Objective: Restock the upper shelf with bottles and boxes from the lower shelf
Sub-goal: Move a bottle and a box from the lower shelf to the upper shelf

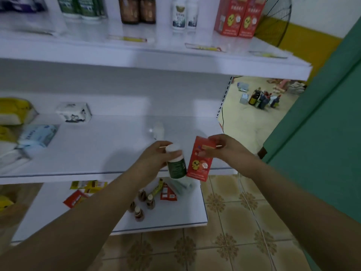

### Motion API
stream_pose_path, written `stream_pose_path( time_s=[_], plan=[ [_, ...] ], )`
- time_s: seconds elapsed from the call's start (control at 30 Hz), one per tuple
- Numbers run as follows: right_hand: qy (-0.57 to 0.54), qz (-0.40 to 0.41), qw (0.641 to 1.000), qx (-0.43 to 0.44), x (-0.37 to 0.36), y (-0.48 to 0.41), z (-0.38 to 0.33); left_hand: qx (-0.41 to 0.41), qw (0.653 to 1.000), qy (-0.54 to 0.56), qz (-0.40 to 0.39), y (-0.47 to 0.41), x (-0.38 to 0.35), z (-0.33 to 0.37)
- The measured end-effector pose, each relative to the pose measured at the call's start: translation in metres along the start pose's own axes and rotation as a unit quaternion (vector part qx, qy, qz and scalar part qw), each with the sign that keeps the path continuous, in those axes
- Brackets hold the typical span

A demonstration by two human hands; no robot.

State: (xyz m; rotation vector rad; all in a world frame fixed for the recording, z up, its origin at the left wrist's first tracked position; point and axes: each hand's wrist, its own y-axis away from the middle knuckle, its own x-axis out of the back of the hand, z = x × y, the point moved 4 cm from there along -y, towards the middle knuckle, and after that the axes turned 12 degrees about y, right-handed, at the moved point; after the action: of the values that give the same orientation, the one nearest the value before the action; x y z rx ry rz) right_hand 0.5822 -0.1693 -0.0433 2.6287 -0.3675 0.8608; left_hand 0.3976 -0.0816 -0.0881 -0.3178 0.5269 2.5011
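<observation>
Left hand [156, 155] curls round a green bottle [176, 167]. Right hand [220, 148] pinches a red box [199, 163] by its top. They are lifted side by side, likely bound for the upper shelf [156, 59] at 12 o'clock. Matching boxes [238, 18] stand at 1 o'clock, and the shelf's front lip overhangs the way. Small bottles [142, 204] wait at 6 o'clock.

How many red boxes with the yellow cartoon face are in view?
3 red boxes. Two stand side by side at the right end of the upper shelf; one is held in the right hand. Others may be hidden behind the shelved pair.
</observation>
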Motion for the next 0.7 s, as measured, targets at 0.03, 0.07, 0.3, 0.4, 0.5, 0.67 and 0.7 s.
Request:
stream_pose_path(
  time_s=[0.03, 0.07, 0.3, 0.4, 0.5, 0.67, 0.7],
  plan=[
    [-0.018, 0.012, 1.0, 0.011, 0.001, 0.017, -0.014, -0.009, 1.0, 0.018, -0.015, 0.016, -0.002, 0.013],
    [-0.038, 0.021, 0.999, 0.02, 0.004, 0.033, -0.028, -0.02, 0.999, 0.035, -0.034, 0.033, -0.006, 0.026],
    [-0.215, -0.004, 0.972, 0.098, 0.026, 0.127, -0.133, -0.057, 0.976, 0.12, -0.173, 0.137, -0.035, 0.125],
    [-0.221, -0.002, 0.966, 0.135, 0.039, 0.153, -0.173, -0.076, 0.97, 0.113, -0.2, 0.166, -0.043, 0.161],
    [-0.237, 0.008, 0.959, 0.158, 0.054, 0.17, -0.205, -0.093, 0.967, 0.12, -0.206, 0.186, -0.048, 0.192],
    [-0.237, 0.042, 0.952, 0.19, 0.075, 0.188, -0.235, -0.138, 0.959, 0.104, -0.226, 0.204, -0.061, 0.228],
    [-0.229, 0.048, 0.952, 0.195, 0.078, 0.19, -0.238, -0.151, 0.958, 0.093, -0.227, 0.207, -0.065, 0.232]
  ],
)
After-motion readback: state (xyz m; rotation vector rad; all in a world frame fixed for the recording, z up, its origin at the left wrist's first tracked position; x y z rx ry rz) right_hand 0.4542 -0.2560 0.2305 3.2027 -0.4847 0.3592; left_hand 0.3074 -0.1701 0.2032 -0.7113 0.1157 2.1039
